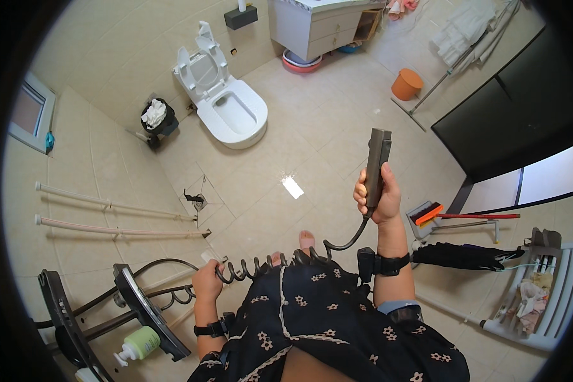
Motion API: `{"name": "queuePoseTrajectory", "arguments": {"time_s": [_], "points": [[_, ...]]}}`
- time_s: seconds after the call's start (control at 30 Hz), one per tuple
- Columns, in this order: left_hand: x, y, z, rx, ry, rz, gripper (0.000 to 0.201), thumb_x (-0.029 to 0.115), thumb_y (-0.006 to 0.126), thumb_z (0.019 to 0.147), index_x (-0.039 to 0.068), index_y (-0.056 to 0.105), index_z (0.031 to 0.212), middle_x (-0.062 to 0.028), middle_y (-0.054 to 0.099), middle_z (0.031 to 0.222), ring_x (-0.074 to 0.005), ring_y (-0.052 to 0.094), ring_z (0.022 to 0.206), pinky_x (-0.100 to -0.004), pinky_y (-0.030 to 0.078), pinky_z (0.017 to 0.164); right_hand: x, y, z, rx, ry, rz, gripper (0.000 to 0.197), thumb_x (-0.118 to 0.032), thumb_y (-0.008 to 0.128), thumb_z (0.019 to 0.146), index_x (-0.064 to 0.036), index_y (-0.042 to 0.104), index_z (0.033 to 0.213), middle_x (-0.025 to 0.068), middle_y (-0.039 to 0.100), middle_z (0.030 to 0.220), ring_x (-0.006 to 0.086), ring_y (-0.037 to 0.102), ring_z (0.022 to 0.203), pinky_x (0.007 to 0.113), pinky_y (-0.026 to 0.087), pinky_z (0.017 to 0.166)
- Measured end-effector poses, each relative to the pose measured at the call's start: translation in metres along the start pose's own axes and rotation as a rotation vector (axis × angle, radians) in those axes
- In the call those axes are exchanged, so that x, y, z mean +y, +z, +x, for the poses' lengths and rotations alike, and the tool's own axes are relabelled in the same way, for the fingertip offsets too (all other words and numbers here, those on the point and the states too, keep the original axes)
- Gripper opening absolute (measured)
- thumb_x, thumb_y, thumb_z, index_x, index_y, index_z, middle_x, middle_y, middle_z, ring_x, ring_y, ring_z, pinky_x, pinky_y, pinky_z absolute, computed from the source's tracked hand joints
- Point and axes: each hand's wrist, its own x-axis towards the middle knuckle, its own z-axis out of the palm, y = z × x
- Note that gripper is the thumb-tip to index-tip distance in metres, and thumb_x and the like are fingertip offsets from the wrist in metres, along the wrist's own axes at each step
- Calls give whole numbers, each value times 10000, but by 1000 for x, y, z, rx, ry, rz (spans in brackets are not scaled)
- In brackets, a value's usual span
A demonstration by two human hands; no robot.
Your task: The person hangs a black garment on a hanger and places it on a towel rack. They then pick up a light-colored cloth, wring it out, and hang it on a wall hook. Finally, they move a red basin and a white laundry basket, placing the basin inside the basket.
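Note:
My right hand (388,196) is wrapped round a dark grey handheld sprayer (379,153), held upright over the floor in front of me. A black coiled hose (242,275) runs from the sprayer's lower end across my body to the left. At its far end my left hand (207,281) is closed on the hose; the fingertips are partly hidden. Just left of that hand is a dark wall-mounted shower fixture (148,312) with more black hose behind it. A green pump bottle (140,344) stands at the fixture.
Ahead is a white toilet (253,121), lid raised, beside a black bin (165,122). Two pale pipes (121,207) run along the left wall. An orange bucket (407,84), a red-handled broom (477,216), a black umbrella (458,256) and a grey rack (557,299) are on the right.

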Motion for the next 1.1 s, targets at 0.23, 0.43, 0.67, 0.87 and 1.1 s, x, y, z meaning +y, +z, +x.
{"name": "queuePoseTrajectory", "arguments": {"time_s": [0.23, 0.43, 0.67, 0.87, 1.1], "points": [[1, 0, 1, -21, -20, 11, 214, 283, 608, 826, 81, 546, 790, -159, 584, 649, -377, 568, 653, -451, 410, 542, 12, -30, 6, 246, 29, -84, 504, -568, 415, 881, -87, 504, 763, 34, 489, 557, 128, 475, 432, 225, 368, 328], [12, 4, 9, -79, -15, 6, 207, 284, 605, 834, 87, 550, 804, -161, 590, 664, -384, 567, 659, -447, 417, 554, 10, -101, -17, 694, -57, -22, 501, -589, 441, 863, -112, 479, 713, 19, 477, 538, 130, 468, 418, 239, 333, 326], [19, 13, 20, -171, 22, 13, 173, 246, 611, 827, 84, 551, 825, -168, 595, 696, -384, 570, 690, -439, 428, 573, -7, -153, -73, 959, -165, -27, 497, -580, 450, 857, -105, 476, 713, 28, 462, 531, 152, 462, 417, 251, 343, 333], [22, 23, 33, -222, 92, 10, 177, 249, 623, 823, 86, 554, 814, -157, 588, 675, -376, 569, 674, -424, 429, 570, -36, -152, -120, 920, -418, 39, 511, -574, 417, 869, -75, 474, 775, 41, 436, 582, 161, 427, 476, 263, 323, 363], [23, 28, 45, -299, 168, 25, 176, 237, 624, 824, 76, 555, 807, -160, 575, 659, -373, 563, 654, -413, 426, 564, -11, -167, -146, 1104, -383, 46, 489, -559, 419, 874, -94, 479, 735, 32, 459, 558, 155, 437, 457, 256, 302, 355]]}}
